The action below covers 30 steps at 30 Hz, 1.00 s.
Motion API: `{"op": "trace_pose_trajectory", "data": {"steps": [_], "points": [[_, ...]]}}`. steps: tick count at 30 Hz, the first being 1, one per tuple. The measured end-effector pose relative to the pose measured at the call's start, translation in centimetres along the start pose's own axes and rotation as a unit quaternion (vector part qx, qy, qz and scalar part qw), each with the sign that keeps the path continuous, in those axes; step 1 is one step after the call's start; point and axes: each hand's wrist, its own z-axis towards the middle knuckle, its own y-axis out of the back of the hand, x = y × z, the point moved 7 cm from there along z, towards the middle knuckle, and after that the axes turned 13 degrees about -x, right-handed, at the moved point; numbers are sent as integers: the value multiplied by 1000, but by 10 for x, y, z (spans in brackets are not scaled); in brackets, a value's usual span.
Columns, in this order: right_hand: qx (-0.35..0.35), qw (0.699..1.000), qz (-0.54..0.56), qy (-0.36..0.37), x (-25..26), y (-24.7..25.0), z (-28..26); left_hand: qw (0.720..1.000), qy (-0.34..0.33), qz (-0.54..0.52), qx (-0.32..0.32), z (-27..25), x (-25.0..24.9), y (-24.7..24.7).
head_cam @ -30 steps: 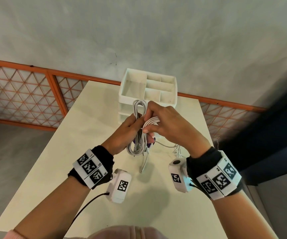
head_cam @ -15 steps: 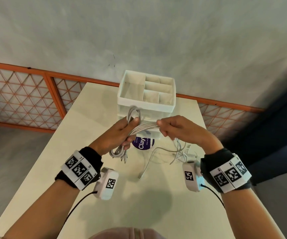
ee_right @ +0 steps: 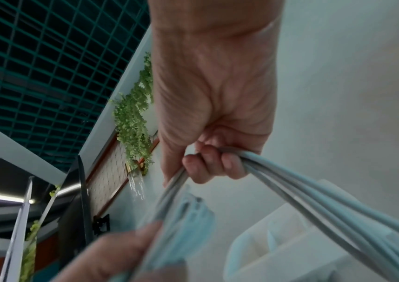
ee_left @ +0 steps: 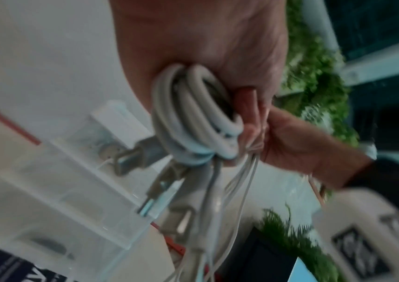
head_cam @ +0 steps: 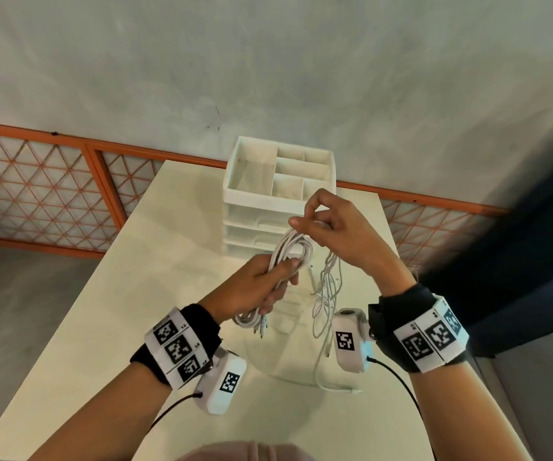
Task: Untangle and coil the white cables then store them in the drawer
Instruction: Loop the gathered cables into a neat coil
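Above the worktop, the left hand grips the coiled white cables while the right hand's fingers curl round their strands.

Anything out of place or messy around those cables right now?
Yes: thin white cables trail uncoiled from the right hand onto the table, while the left hand grips a coiled bundle.

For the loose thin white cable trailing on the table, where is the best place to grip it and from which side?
Best taken at the tangled upright strands of the loose thin cable, from the right: the right hand is nearest, while the left hand grips the coiled bundle. Its flat tail on the table looks harder to pinch.
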Motion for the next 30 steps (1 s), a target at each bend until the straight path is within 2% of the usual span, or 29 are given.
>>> {"op": "trace_pose_trajectory", "data": {"steps": [3,7,12,14,20,25,30], "points": [[1,1000,-12,-28,-15,1,0,1000,-9,-24,-16,0,-9,7],[13,998,49,-43,-42,-6,-18,994,-46,-57,-76,3,-21,27],[-77,994,72,-9,-38,-26,-29,987,-80,-89,-111,10,-19,34],[-87,994,63,-5,-31,-33,-30,983,-97,-96,-120,12,-20,31],[-10,996,77,-36,-18,-53,-37,977,-144,-70,-143,19,-26,26],[68,997,-15,-24,-11,-57,-38,979,-113,-63,-160,22,-15,27],[101,983,-150,34,-3,-56,-37,977,-100,-68,-173,25,-9,29]]}}
